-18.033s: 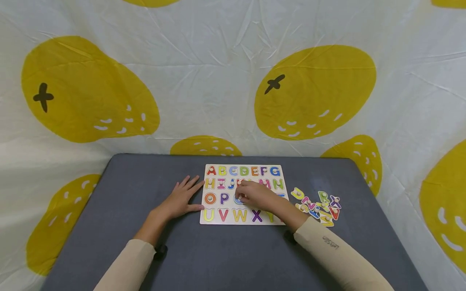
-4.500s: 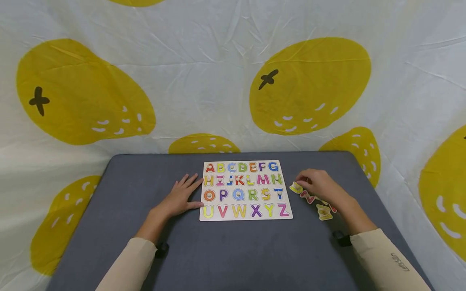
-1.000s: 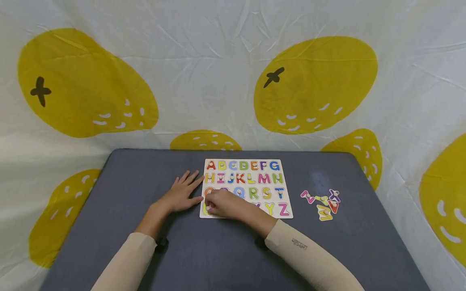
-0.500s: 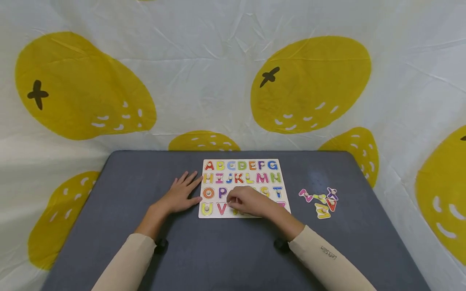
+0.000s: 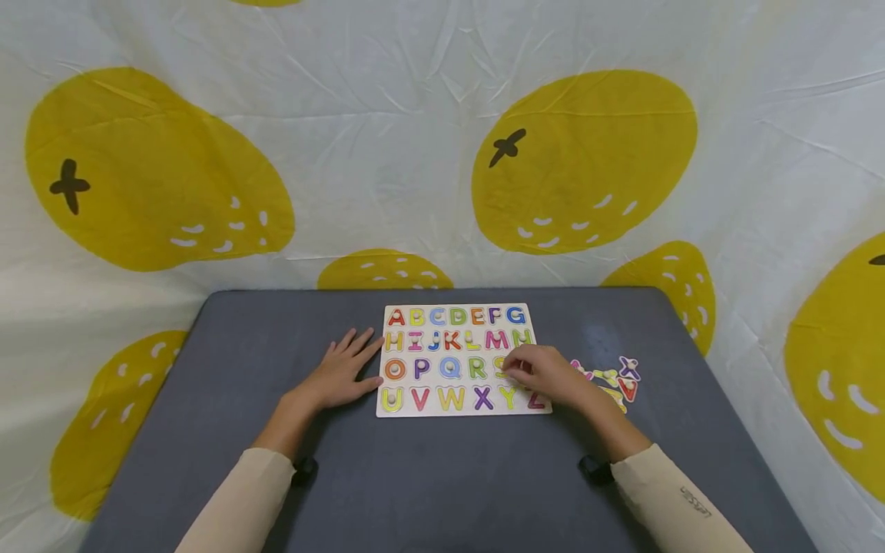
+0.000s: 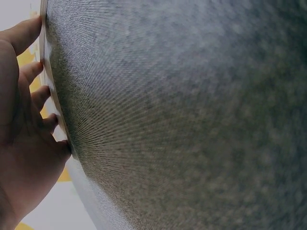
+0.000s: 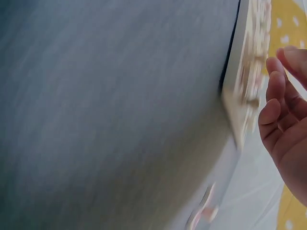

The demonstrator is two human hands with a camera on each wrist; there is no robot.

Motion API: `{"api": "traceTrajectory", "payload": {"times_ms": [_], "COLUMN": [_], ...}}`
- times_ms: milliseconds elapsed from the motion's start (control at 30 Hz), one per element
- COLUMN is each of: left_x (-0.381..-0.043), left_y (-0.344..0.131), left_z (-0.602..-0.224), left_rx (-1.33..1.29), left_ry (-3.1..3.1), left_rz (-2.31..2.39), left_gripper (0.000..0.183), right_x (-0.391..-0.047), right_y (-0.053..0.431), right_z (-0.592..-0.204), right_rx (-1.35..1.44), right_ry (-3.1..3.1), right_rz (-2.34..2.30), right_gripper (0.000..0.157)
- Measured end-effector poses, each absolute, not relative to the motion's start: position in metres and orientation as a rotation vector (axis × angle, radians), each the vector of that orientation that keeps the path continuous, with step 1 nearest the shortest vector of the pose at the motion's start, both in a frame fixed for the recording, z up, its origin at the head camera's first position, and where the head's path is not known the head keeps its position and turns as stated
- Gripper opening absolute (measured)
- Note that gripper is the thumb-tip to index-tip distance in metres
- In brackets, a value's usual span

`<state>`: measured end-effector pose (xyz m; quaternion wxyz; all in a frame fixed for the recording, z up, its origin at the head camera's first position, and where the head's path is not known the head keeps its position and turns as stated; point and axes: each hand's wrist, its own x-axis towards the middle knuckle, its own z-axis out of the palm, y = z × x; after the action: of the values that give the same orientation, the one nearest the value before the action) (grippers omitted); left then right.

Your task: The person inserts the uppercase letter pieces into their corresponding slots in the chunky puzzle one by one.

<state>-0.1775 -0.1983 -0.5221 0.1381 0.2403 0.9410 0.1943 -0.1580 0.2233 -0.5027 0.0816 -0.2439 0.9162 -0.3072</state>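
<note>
A wooden alphabet puzzle board (image 5: 442, 382) lies on the table, with knobbed letters sitting in its upper rows. At the lower left, the yellow U (image 5: 391, 399) sits in its slot with a knob showing. My left hand (image 5: 341, 372) is spread on the table, fingertips touching the board's left edge. Above the board's right part hovers my right hand (image 5: 546, 372), fingers loosely bent; in the right wrist view nothing shows between its fingertips (image 7: 273, 67). It partly covers the S, T and Z places. The V to Z places show printed letters without knobs.
Loose letter pieces lie right of the board: a purple X (image 5: 628, 368), a red V (image 5: 628, 389), a yellow Y (image 5: 606, 377), and a pink Z (image 5: 579, 369) and yellow W (image 5: 615, 397) partly behind the right arm. A lemon-patterned cloth (image 5: 387, 177) hangs behind the table.
The yellow U has gone from the loose pile into its slot. My right hand has left it and moved right across the board. My left hand has stayed in place.
</note>
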Motion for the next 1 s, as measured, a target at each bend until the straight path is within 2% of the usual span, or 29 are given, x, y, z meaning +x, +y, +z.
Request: {"api": "traceTrajectory", "payload": {"times_ms": [633,1000], "left_x": [-0.179,-0.179], "left_y": [-0.197,-0.197], "left_z": [-0.523,-0.525], "left_rx": [0.672,0.665], "left_ry": [2.711,2.718], "left_rz": [0.555,0.545], "left_gripper": [0.079,0.08], "right_x": [-0.134,-0.116], "right_y": [0.358,0.4], "right_z": [-0.496,-0.509], "right_rx": [-0.38,-0.372], "right_ry": [2.909,2.999], "right_rz": [-0.804,-0.69], "right_gripper": [0.008,0.013]}}
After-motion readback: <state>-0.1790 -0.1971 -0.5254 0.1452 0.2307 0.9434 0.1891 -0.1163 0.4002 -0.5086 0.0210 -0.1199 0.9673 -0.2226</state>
